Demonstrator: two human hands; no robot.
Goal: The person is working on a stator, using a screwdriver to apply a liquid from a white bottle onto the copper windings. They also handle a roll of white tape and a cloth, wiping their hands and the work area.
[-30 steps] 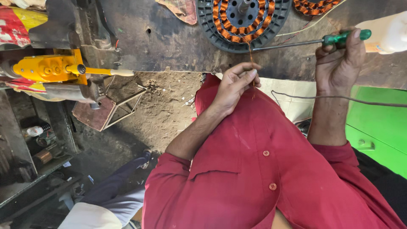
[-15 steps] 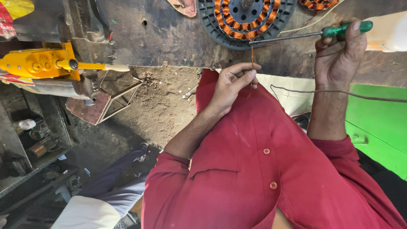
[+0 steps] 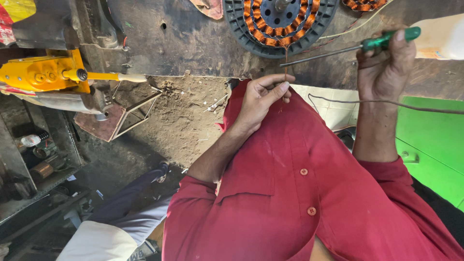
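Note:
My left hand (image 3: 261, 96) pinches a thin copper wire (image 3: 285, 72) that hangs from a round dark grey stator (image 3: 280, 21) ringed with copper coils, lying on the worn dark bench (image 3: 193, 43). My right hand (image 3: 386, 65) grips a green-handled screwdriver (image 3: 389, 40). Its long metal shaft points left, and the tip lies by the stator's lower rim, just above my left fingers. Both forearms come out of red shirt sleeves.
A yellow tool (image 3: 38, 72) with a pale handle juts from the bench at left. A second copper-wound part (image 3: 362, 4) and a white object (image 3: 442, 36) sit top right. A thin cable (image 3: 411, 103) crosses over a green surface (image 3: 430, 145). A cluttered shelf (image 3: 38, 164) stands lower left.
The view has drifted slightly, so the bench items sit a little further left. Both hands keep their grips and hardly move.

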